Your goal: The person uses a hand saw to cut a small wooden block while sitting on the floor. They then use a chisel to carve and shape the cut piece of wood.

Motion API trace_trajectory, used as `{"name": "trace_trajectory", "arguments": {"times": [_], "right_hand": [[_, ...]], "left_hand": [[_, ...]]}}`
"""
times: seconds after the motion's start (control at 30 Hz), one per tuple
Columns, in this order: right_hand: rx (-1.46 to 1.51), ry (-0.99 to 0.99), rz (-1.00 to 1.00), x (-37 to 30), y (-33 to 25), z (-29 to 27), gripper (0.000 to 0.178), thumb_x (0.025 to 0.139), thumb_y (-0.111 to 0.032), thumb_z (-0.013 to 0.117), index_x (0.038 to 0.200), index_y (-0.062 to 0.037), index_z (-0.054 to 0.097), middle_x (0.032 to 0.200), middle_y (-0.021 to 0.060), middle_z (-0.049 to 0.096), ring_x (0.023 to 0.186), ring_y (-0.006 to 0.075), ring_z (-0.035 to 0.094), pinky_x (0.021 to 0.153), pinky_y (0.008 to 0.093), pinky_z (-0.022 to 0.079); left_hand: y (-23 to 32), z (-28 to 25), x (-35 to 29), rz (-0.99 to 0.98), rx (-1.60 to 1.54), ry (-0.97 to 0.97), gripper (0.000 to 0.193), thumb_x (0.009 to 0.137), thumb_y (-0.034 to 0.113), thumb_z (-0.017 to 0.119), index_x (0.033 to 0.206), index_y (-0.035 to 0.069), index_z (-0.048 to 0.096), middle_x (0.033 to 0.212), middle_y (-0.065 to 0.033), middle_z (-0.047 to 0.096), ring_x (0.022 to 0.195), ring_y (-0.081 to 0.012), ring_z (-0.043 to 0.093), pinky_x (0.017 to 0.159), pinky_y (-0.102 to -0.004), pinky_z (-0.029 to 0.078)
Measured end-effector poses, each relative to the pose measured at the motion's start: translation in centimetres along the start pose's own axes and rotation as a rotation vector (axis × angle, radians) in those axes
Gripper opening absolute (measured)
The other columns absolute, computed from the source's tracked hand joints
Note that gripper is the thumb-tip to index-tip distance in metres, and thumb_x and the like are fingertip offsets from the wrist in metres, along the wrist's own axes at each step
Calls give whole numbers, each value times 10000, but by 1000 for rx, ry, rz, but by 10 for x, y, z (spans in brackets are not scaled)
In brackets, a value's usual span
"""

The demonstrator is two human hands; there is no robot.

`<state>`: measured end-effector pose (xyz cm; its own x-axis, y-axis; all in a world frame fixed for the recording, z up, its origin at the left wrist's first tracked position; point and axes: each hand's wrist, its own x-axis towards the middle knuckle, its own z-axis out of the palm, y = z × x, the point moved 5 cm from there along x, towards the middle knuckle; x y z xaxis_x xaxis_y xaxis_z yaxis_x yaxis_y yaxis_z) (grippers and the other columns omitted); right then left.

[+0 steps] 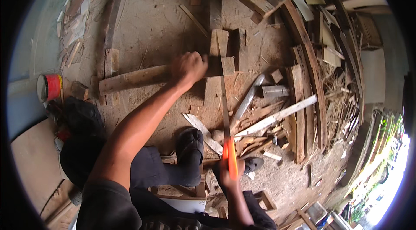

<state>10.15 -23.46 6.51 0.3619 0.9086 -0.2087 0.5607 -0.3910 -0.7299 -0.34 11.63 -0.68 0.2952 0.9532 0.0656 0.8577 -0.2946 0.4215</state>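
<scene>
My right hand (pixel 229 177) is closed round the orange handle of a handsaw (pixel 225 113). Its long thin blade points away from me and lies across a wooden beam (pixel 138 79) near the beam's right end. To the left of the blade, my left hand (pixel 189 69) is closed over the same beam, its fingers curled and partly hidden. Short wood blocks are under and beside the beam: one block (pixel 219 41) stands just beyond it by the blade, and another (pixel 212 91) shows on the near side.
Dark wooden frame pieces (pixel 113 17) lie on the dirt floor beyond the beam. Scrap boards (pixel 277 117) and a grey pipe (pixel 250 95) are heaped on the right. A red can (pixel 53 87) stands at the left. My sandalled foot (pixel 190 141) is close to the blade's near end.
</scene>
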Motion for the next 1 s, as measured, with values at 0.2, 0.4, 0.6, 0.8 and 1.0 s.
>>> {"name": "trace_trajectory", "arguments": {"times": [0.2,0.4,0.6,0.8,1.0], "right_hand": [[363,79,188,79,7,9,165,862,-108,588,780,11,669,591,98,585,503,186,555,508,380,457],[127,169,-64,58,-37,17,144,817,-119,605,724,-9,619,578,147,562,511,282,592,524,380,465],[225,86,110,53,-22,-4,196,856,-128,582,841,34,691,638,129,608,558,198,604,557,354,488],[147,87,-6,89,-24,28,138,798,-88,636,676,-29,611,622,178,603,507,264,586,520,383,454],[-74,170,118,27,-17,-12,178,857,-126,630,970,-2,689,676,121,661,527,152,612,509,308,473]], "left_hand": [[14,-12,0,-20,20,-32,364,912,325,600,754,28,738,833,-232,724,781,-403,724,703,-513,584],[-8,7,-8,167,109,-187,388,938,333,565,767,40,753,811,-226,723,774,-385,733,713,-500,594],[11,-9,2,-130,-21,-226,428,932,373,566,749,34,754,744,-216,716,698,-395,723,688,-508,589],[-7,-3,16,-70,-48,-289,433,926,390,585,761,32,763,760,-227,717,755,-412,731,686,-499,590],[0,-6,15,-117,50,-58,463,950,400,551,778,27,765,821,-237,727,808,-412,734,727,-502,593]]}}
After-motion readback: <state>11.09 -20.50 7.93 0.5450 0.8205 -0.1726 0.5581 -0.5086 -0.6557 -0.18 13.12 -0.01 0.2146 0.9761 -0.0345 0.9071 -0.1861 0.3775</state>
